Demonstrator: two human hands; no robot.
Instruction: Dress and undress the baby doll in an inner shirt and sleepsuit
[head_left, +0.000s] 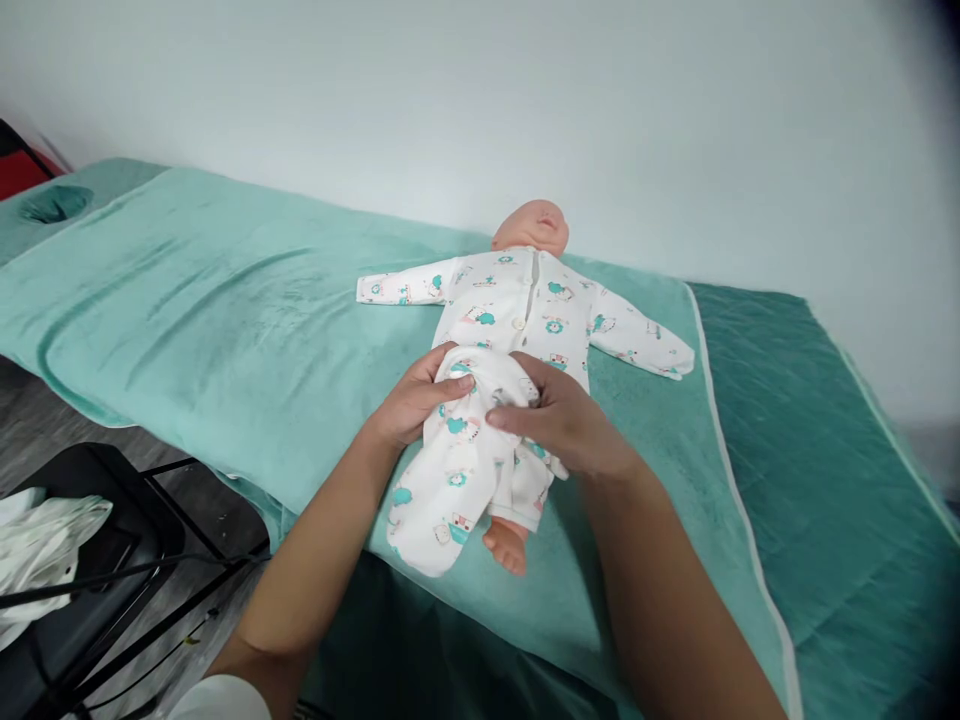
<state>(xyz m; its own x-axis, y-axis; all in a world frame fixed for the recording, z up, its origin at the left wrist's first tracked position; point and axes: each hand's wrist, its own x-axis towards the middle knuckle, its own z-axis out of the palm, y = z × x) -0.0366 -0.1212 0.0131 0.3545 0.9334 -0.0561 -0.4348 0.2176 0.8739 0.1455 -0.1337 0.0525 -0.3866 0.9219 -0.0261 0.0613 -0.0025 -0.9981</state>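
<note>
A baby doll (530, 226) lies on its back on the green sheet, head toward the wall. It wears a white printed baby top (480, 285) with its sleeves spread wide. White printed baby pants (457, 430) are at its legs. One bare foot (508, 545) shows out of the right-hand pant leg; no foot shows from the other leg. My left hand (420, 395) pinches the bunched waist of the pants, thumb on top. Opposite it, my right hand (562, 415) grips the same waist, its fingers partly hidden behind the cloth.
A light green sheet (225, 280) covers the bed, with a darker green quilted cover (780, 420) at the right. A pale wall (375, 100) runs behind. At lower left stands a black chair (105, 480) with white cloth (52, 550) on it; a face hole (56, 204) is at far left.
</note>
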